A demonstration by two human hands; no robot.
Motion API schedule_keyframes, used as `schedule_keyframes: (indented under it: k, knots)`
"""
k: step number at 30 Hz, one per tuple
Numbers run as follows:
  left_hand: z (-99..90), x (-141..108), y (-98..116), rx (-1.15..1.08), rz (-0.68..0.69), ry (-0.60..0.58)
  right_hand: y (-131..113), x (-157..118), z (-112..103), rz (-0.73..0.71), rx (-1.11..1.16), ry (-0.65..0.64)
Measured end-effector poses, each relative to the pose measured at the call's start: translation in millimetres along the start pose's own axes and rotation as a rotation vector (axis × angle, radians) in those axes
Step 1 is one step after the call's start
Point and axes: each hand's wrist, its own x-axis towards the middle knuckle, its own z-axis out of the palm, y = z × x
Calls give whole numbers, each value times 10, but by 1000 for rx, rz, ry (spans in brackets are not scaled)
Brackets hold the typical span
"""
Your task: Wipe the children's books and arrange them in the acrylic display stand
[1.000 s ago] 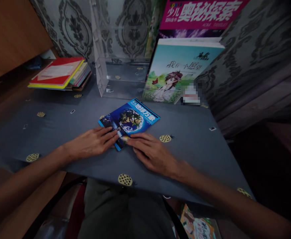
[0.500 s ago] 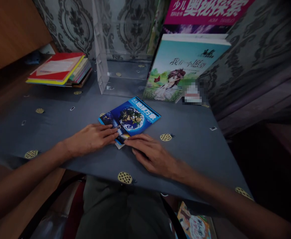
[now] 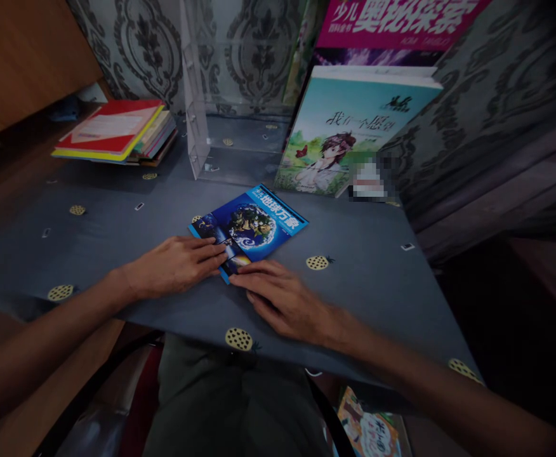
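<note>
A blue book with a globe on its cover lies closed and turned at an angle on the cloth-covered table. Across its lower left part rest the fingertips of my left hand, stretched out flat. My right hand has its fingers extended over the book's near corner, the index finger touching the bottom edge of the cover. Neither hand grips the book, and the undersides of the fingers are hidden.
Behind the book stands a clear acrylic rack. A teal book leans in it, before a pink-topped book. A stack of books and folders sits back left. Another book lies below the table's near edge.
My right hand has slid slightly left and toward me along the book's near corner. The cover's corner now lies down over the white page that showed there. The left hand stays put.
</note>
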Motion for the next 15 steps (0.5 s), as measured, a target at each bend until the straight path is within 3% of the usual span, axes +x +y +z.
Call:
schedule_keyframes:
  k: [6, 15]
  knots:
    - [45, -19, 14, 48, 21, 40, -53, 50, 37, -42, -81, -149]
    - [58, -2, 42, 50, 32, 137, -123, 117, 58, -83, -202, -241]
